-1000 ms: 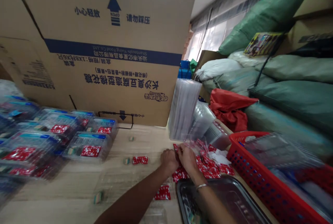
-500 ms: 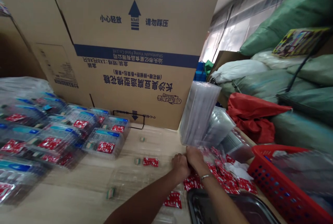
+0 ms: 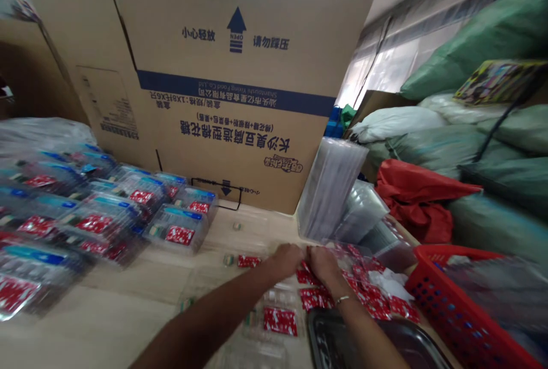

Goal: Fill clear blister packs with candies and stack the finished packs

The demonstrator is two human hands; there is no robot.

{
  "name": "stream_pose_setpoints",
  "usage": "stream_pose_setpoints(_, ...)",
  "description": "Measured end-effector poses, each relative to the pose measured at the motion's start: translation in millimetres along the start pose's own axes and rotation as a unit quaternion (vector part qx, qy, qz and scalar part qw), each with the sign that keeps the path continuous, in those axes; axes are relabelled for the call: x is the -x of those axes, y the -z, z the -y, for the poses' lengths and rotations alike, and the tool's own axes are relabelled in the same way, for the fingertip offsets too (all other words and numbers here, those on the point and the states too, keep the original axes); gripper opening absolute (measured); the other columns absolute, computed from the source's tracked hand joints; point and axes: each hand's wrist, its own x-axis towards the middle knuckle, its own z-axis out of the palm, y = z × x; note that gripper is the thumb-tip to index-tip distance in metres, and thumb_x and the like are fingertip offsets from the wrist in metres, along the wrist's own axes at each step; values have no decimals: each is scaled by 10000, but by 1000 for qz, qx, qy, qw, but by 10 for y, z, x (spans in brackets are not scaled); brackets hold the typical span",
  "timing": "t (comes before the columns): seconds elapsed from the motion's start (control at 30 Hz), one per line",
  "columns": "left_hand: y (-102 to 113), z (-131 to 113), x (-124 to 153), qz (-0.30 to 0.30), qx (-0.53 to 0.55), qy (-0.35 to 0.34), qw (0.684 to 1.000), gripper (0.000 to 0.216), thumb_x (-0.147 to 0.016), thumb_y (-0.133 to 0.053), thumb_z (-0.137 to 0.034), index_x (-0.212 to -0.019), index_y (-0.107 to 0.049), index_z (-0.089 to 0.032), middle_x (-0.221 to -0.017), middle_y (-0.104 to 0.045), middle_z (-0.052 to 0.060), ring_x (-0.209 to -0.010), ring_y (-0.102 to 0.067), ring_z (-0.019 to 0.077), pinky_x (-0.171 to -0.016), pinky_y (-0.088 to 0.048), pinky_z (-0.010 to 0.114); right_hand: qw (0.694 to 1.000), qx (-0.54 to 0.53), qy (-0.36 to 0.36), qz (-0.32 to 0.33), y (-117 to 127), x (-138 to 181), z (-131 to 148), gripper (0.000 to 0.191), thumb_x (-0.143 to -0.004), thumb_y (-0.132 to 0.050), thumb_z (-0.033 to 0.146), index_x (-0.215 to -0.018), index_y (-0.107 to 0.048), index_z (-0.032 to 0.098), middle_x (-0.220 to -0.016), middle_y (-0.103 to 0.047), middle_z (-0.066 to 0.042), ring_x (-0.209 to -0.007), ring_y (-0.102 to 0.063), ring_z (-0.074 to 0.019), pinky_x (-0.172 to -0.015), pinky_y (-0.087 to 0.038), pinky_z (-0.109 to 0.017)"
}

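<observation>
- Head view: one person's two hands. The left hand (image 3: 285, 259) and right hand (image 3: 322, 260) meet thumb to thumb at the right of the surface (image 3: 128, 323).
- Both hands are curled, with fingertips closing on one red packet (image 3: 305, 273) at the left edge of the heap. Whether they really grip it I cannot tell.
- One heap (image 3: 368, 295) of red packets lies between the hands and the basket; it is too blurred to count.
- Three loose packets (image 3: 249, 261) lie apart from it: one left of the left hand, one by the right wrist and one in a clear shell (image 3: 274, 323) under the left forearm.
- There is one each of: box (image 3: 235, 100), red basket (image 3: 462, 312), metal tray (image 3: 385, 346), stack (image 3: 331, 186) of empty shells and red bag (image 3: 419, 197).
- Roughly a dozen filled packs (image 3: 180, 232) sit at the left, blurred.
- At least five sacks (image 3: 471, 26) are piled at the right.
- Since half a second ago, the hands have stayed joined at the same edge of the heap.
- The view has swung left, so the box and packs now stand further right in the frame.
- The shell under the forearm now shows more fully.
</observation>
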Motion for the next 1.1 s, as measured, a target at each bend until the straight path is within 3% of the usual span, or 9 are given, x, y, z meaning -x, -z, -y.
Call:
stream_pose_setpoints(0.1, 455, 323, 326, -16, -60, 27, 998, 235, -823, -448, -43, -917, -653, -110, -1009, -651, 147, -1001, -591, 244, -906, -443, 367, 1000, 8, 3, 8, -52, 7, -5, 237, -830, -464, 61, -906, -685, 99, -913, -693, -178, -877, -662, -229, -694, -441, -274)
stream_pose_setpoints(0.2, 763, 691, 960, -27, -106, 80, 991, 285, -837, -376, -32, -965, -625, -90, -1025, -626, 168, -1011, -578, 260, -899, -437, 396, 1000, 11, 10, 12, -108, 9, -10, 268, -834, -429, 46, -944, -671, 78, -937, -679, -206, -888, -653, -244, -710, -440, -301)
stream_pose_setpoints(0.3, 724, 880, 1661, -19, -141, 128, 982, 261, -856, -370, -62, -903, -625, -92, -912, -629, 151, -898, -607, 255, -805, -474, 380, 1000, 8, 10, 9, -129, 27, 5, 241, -822, -452, 66, -906, -677, 81, -912, -677, -215, -862, -650, -258, -682, -432, -311)
stream_pose_setpoints(0.4, 444, 907, 2087, 13, -174, 135, 975, 235, -855, -394, -71, -849, -622, -128, -837, -626, 104, -850, -605, 223, -761, -482, 328, 1000, -3, 9, -7, -89, 64, 69, 222, -845, -457, 126, -867, -677, 99, -878, -678, -205, -799, -648, -250, -621, -409, -301)
stream_pose_setpoints(0.57, 167, 900, 2220, -39, -163, 121, 978, 198, -781, -506, -112, -934, -619, -166, -999, -622, 98, -954, -553, 239, -832, -456, 366, 996, -29, 57, -63, 88, 15, 360, 230, -880, -424, 174, -953, -634, 118, -924, -665, -132, -780, -619, -188, -628, -382, -259)
stream_pose_setpoints(0.7, 80, 965, 2289, -78, -105, 16, 991, 410, -787, -547, -236, -1196, -524, -240, -1288, -523, 84, -1171, -454, 257, -971, -376, 423, 983, -52, 141, -103, 223, -218, 772, 221, -875, -431, 144, -971, -629, 157, -1011, -639, -89, -951, -557, -173, -791, -370, -240)
stream_pose_setpoints(0.87, -108, 1078, 2335, -79, -126, 1, 989, 308, -824, -515, -293, -1118, -585, -229, -1289, -544, 83, -1182, -468, 268, -994, -357, 458, 968, -88, 217, -95, 300, -434, 1131, 160, -870, -506, 179, -856, -665, 179, -954, -661, -50, -930, -552, -153, -816, -361, -220)
stream_pose_setpoints(0.97, -127, 1073, 2324, -80, -133, 1, 988, 316, -823, -522, -300, -1119, -591, -216, -1271, -557, 99, -1173, -483, 274, -979, -377, 450, 968, -108, 211, -84, 269, -292, 942, 184, -887, -481, 170, -929, -659, 194, -1003, -657, -26, -951, -554, -124, -817, -359, -191)
stream_pose_setpoints(1.1, -65, 1020, 2310, -67, -110, -3, 992, 287, -840, -490, -293, -1084, -613, -208, -1251, -563, 120, -1171, -480, 282, -972, -373, 456, 987, -87, 130, -36, 194, 174, 251, 234, -884, -434, 135, -951, -657, 153, -950, -673, -67, -861, -601, -141, -733, -387, -211)
